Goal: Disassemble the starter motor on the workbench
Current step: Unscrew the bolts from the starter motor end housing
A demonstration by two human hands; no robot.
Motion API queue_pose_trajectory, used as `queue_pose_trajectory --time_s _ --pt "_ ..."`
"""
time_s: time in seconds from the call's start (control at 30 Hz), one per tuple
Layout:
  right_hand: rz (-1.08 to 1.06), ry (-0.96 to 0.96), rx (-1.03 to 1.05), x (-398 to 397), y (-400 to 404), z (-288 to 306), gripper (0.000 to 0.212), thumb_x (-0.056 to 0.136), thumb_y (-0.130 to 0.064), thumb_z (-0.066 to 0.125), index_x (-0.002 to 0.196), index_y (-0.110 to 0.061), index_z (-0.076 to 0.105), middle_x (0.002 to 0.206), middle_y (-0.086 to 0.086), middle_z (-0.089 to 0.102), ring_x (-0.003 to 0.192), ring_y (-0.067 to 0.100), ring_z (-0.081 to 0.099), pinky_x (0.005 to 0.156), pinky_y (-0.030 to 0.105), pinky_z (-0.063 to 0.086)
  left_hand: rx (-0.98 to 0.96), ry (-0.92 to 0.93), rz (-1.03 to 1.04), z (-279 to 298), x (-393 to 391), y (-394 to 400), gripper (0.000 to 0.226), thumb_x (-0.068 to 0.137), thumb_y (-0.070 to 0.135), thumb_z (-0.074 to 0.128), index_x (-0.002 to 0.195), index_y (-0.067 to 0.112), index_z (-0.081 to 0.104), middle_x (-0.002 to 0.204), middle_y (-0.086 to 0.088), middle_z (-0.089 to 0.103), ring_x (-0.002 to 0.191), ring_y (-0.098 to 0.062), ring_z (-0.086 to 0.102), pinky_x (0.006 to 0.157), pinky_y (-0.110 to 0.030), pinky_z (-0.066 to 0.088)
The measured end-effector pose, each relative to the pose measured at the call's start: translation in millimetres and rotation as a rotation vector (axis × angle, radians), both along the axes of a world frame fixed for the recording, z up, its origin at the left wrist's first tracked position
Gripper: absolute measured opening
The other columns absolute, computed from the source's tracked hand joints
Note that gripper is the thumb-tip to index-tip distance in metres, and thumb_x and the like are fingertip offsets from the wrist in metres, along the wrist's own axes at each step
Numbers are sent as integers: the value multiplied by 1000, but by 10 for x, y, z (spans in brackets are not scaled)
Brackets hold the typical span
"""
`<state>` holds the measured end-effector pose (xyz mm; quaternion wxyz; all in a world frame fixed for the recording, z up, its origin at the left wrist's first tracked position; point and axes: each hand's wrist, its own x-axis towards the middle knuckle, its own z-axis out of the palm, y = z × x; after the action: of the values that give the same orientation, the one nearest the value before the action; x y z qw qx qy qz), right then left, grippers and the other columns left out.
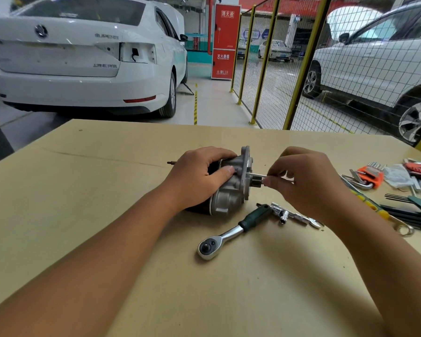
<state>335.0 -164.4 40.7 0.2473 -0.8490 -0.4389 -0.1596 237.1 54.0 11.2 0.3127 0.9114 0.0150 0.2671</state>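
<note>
The starter motor [231, 190] lies on its side in the middle of the workbench [107, 190], its grey aluminium housing and flange facing right. My left hand [199, 176] grips it from above, thumb on the housing, hiding most of the black body. A thin stud pokes out to the left of that hand. My right hand [301, 181] pinches a slim silver hex key or bolt [257, 175] that sticks out of the flange face; I cannot tell which it is.
A ratchet wrench [231, 232] with a green-black handle lies just in front of the motor, with a socket and adapter [292, 215] beside it. Hex key sets in orange and red holders [372, 177], green-handled keys [418, 210] and a spanner lie at the right edge.
</note>
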Motion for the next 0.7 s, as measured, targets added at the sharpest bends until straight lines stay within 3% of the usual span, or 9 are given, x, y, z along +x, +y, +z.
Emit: queue_pose_trajectory --time_s 0.07,0.2,0.37,0.53,0.6,0.7 --pt "-7 -14 8 -11 -2 2 8 81 -29 82 79 -28 75 80 -19 57 74 12 56 75 44 52 3 -2 -3 -2 1 -2 44 90 43 58 129 28 70 120 14 71 110 -8 63 100 -37 51" --pt "11 30 59 8 -6 -30 23 77 -26 86 75 -32 64 75 -18 59 68 1 53 60 26 41 3 -5 2 -6 3 2 44 89 43 59 129 28 70 121 14 71 112 -9 63 101 -39 51" --pt "45 58 66 -3 -2 -29 7 88 -33 74 84 -27 72 75 -12 60 73 0 54 59 12 32 -3 -7 1 -15 9 10 43 89 44 59 128 30 70 118 17 71 110 -6 63 100 -38 51" --pt "43 93 -11 37 -8 -7 12 93 -23 70 88 -15 77 81 -4 58 73 6 53 61 19 33 -33 -34 -15 -25 8 13 40 89 42 62 127 35 69 120 17 71 112 -5 64 102 -38 51" --pt "38 77 -14 37 1 -16 11 92 -22 71 87 -15 78 82 -4 58 74 6 53 62 20 34 -69 -67 -50 -25 1 11 31 88 37 66 119 39 67 115 15 72 110 -6 66 99 -38 53" --pt "19 52 13 28 5 -23 8 89 -23 75 86 -18 78 82 -8 59 76 5 55 63 20 38 -67 -105 -73 -30 -3 18 15 88 32 70 102 27 70 108 11 73 106 -9 67 95 -42 54"
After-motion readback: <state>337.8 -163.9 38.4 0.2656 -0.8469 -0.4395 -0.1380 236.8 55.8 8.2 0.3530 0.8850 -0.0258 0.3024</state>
